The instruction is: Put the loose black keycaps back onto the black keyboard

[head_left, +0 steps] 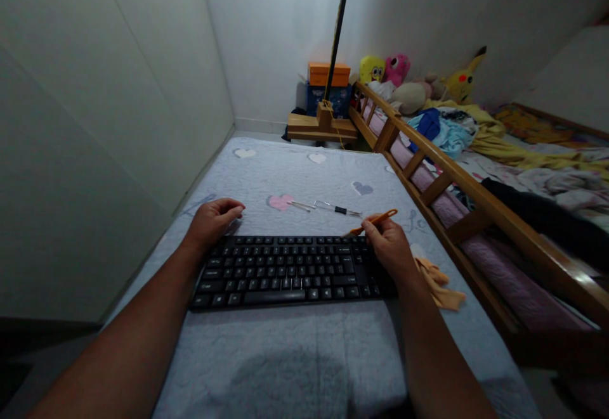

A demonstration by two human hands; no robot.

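Note:
A black keyboard (280, 270) lies flat on the quilted cover, its keys facing up. My right hand (387, 244) is closed around an orange brush (380, 217) above the keyboard's far right corner. The brush's handle, with a hole at its end, sticks out to the right, and its head points left along the back row of keys. Near the far left corner is my left hand (214, 221), fingers curled together with nothing visible in them. Beyond the keyboard lie thin cotton swabs (301, 206) and a wire keycap puller (340, 210) with a black grip.
An orange cloth (440, 286) lies crumpled beside my right forearm. A wooden bed rail (438, 181) runs along the right side, with bedding and plush toys behind it. On the left stands a pale panel (104, 121). A wooden stand (323, 127) and boxes are at the back.

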